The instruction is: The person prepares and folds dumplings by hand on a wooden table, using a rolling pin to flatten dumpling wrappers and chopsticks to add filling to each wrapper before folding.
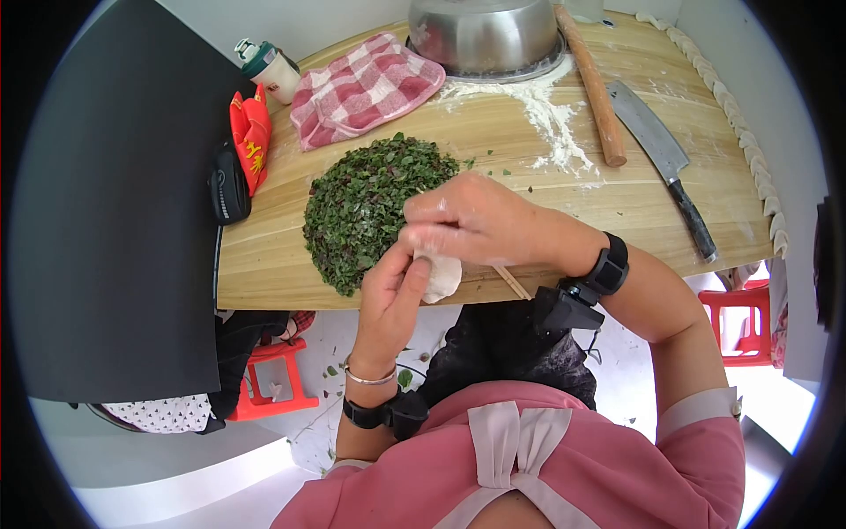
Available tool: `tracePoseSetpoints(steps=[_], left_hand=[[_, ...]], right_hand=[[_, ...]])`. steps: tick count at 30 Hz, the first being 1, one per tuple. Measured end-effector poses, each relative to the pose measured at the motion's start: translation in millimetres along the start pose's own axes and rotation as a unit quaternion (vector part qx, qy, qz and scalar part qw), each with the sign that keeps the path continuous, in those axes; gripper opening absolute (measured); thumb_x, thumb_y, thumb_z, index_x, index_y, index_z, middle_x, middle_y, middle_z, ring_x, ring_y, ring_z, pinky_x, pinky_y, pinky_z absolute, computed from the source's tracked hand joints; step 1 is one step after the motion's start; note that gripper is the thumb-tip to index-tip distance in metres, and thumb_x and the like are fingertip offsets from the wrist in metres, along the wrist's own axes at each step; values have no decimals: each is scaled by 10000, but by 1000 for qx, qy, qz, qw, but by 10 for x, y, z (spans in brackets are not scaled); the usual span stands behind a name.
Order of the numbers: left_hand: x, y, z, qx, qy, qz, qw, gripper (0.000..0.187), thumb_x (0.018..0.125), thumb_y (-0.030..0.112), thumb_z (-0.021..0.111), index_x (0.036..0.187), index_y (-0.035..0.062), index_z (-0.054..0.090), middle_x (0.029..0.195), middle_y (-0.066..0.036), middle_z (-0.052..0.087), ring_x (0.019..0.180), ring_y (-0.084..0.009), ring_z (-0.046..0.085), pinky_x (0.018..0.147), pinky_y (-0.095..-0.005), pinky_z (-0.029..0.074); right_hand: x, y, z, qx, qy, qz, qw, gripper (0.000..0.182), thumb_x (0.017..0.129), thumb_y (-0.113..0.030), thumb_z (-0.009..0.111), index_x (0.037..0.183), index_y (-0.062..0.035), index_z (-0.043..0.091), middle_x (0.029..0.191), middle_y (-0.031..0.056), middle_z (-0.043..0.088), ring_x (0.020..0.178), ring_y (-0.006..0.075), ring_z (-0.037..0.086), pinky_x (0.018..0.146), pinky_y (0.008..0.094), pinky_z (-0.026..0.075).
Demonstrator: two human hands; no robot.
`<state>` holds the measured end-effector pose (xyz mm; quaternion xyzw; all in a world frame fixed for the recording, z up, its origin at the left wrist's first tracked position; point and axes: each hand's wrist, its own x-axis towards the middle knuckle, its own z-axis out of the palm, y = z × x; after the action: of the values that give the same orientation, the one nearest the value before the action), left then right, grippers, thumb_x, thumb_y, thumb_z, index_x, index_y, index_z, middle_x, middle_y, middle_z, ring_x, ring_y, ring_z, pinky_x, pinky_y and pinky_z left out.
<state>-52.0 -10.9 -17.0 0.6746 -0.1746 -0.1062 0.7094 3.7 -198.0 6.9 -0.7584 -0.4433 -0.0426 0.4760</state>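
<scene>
A pale dumpling [443, 280] is in my left hand [393, 295], its floury dough hanging below the fingers near the table's front edge. My right hand [483, 220] is closed in a pinch at the dumpling's upper edge, against the left fingertips; the fold between them is hidden. Just behind both hands lies a big mound of chopped green leaves [374, 194]. Chopsticks [511, 282] stick out from beneath my right hand toward the front edge; their other end is mostly covered.
A rolling pin [595, 93] and a cleaver [652, 137] lie to the right, beside spilled flour [551, 115]. Shaped dumplings [745, 132] line the right edge. Behind are a metal basin [480, 35], a checked cloth [361, 88] and a bottle [273, 75]. Red stools [271, 379] stand below.
</scene>
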Motion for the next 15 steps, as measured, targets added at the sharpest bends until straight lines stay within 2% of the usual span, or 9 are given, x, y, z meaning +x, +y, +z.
tracePoseSetpoints(steps=[2,5,8,15], left_hand=[[7,18,-33,-13,-23,-6,1000,259,985,121,474,1185,-29,544,1041,-20,589,917,-56,525,808,-210,435],[21,44,6,-21,6,-3,1000,237,983,121,476,1151,-28,551,999,-5,591,875,-49,525,774,-207,441],[23,11,75,-31,58,19,998,225,982,129,483,1130,-24,552,974,5,589,851,-42,519,741,-203,437],[5,-11,13,-4,21,3,1000,233,982,141,492,1150,-14,542,971,17,577,850,-32,497,729,-188,418]], right_hand=[[11,-12,-33,80,56,29,995,289,948,-238,500,782,-2,479,676,162,463,625,359,480,574,395,388],[10,21,-52,80,15,46,996,336,970,-286,450,786,-7,472,687,163,445,636,355,474,586,392,386],[9,15,-9,35,-5,16,999,287,949,-248,487,793,-7,474,681,162,460,637,364,489,584,406,392],[-4,56,82,-5,13,-31,999,222,908,-180,540,783,-7,479,687,171,489,649,388,518,571,426,407]])
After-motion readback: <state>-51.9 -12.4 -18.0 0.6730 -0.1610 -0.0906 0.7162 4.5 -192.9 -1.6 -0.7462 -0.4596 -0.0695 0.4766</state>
